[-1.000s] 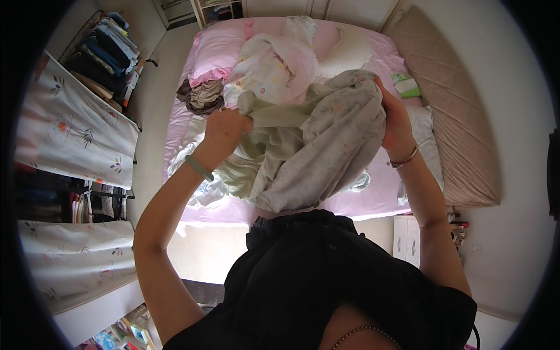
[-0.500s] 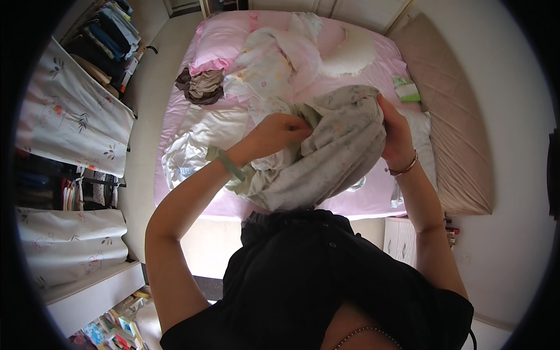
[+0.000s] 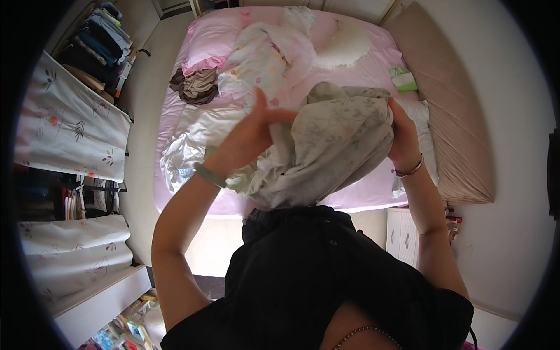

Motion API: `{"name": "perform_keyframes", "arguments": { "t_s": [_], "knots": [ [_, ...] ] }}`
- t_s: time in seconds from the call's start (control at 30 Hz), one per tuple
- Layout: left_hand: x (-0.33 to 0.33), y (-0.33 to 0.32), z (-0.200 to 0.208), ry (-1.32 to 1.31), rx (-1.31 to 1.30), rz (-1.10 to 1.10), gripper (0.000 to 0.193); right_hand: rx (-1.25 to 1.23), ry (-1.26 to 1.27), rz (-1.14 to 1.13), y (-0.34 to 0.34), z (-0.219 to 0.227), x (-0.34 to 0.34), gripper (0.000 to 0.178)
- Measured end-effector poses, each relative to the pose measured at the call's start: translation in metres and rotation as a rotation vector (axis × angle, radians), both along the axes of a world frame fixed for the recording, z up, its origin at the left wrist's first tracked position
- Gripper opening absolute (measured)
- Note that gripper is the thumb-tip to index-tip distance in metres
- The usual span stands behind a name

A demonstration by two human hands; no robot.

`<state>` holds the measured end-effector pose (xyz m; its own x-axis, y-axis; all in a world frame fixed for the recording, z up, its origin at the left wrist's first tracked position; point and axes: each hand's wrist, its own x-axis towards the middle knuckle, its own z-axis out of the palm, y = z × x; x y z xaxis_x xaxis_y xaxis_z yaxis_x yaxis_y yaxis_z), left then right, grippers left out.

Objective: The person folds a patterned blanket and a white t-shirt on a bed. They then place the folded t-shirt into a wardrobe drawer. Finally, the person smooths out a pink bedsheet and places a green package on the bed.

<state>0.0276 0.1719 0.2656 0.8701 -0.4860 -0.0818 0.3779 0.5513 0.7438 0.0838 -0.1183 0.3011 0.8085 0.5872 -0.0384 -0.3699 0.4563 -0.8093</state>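
**Both hands on a pale cloth above the bed**

The left hand [image 3: 251,137] and the right hand [image 3: 403,135] hold a bundled grey-white cloth [image 3: 332,149] (faint leaf print) between them, in front of the chest. The left fingers close into its folds; the right hand presses flat on its side, thumb hidden. Below lies a pink bed [image 3: 361,70] with a brown garment [image 3: 197,86] and a white pillow [image 3: 344,45].

A bundled grey-green floral cloth [image 3: 332,146] hides the palm of the right hand [image 3: 403,137] and the fingertips of the left hand [image 3: 248,140], along with the pink bed's [image 3: 361,70] near edge. Items on the white cabinet [image 3: 402,236] beside the bed are too small to identify.
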Motion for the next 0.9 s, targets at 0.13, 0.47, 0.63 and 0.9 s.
{"name": "perform_keyframes", "arguments": {
  "t_s": [0.13, 0.47, 0.63, 0.9],
  "knots": [
    [-0.004, -0.003, 0.007, 0.059, 0.234, -0.262, 0.096, -0.072, -0.061, 0.036, 0.011, -0.002, -0.004, 0.034],
    [0.003, 0.054, 0.059, -0.12, 0.383, 0.463, 0.04, -0.454, -0.344, 0.028, 0.002, 0.021, 0.015, 0.034],
    [-0.003, 0.273, 0.091, -0.028, 0.569, 0.897, 0.044, -0.853, -0.77, -0.343, -0.182, 0.049, 0.082, 0.039],
    [-0.037, 0.523, 0.157, -0.023, 0.656, 1.24, 0.038, -0.622, -0.336, -1.025, -0.379, 0.161, 0.164, 0.035]
  ]
}}
